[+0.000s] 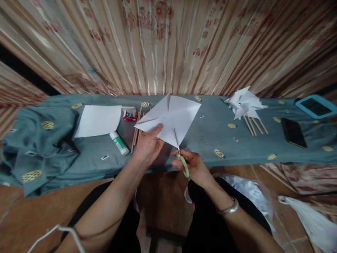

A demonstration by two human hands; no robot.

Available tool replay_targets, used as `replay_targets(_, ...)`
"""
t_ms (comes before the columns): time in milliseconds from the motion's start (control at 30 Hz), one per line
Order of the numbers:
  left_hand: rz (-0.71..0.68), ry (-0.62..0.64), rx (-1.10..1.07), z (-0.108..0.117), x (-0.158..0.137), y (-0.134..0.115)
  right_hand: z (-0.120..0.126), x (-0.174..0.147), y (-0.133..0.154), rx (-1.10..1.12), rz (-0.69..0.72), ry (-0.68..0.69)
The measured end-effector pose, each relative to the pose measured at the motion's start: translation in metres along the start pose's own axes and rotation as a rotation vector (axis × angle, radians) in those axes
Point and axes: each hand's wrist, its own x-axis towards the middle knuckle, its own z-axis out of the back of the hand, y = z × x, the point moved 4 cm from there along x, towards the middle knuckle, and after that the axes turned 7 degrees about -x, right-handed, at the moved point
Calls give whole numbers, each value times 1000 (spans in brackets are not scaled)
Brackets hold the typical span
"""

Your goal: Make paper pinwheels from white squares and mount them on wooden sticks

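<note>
My left hand (149, 144) pinches a square sheet of white paper (181, 114) by its left side, thumb on top. The sheet has slits running inward from its far and left corners. In my right hand (193, 163) is a pair of scissors (184, 165) with light green handles. Their blades sit at the paper's near corner and point toward its middle, one of them lying over the sheet. Paper and scissors are held above the cloth-covered surface, near its front edge.
White paper pinwheels (243, 102) on wooden sticks (254, 124) lie right, beside a black phone (293, 131) and a blue-framed tablet (316, 106). Leftward are blank paper (100, 119), a glue stick (119, 143), a red box of small metal pieces (130, 114) and bunched cloth (50, 144).
</note>
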Motion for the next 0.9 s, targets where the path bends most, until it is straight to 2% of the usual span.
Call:
replay_targets(167, -16, -19, -1, 0, 0, -1, -1, 1, -4, 40, 10, -16)
replay_targets(333, 6, -41, 19, -1, -1, -1, -2, 2, -7, 80, -38, -29)
replay_targets(567, -6, 21, 8, 0, -2, 1, -2, 2, -4, 84, -47, -42)
replay_targets(900, -13, 25, 39, 2, -4, 4, -1, 4, -6, 120, -53, -54)
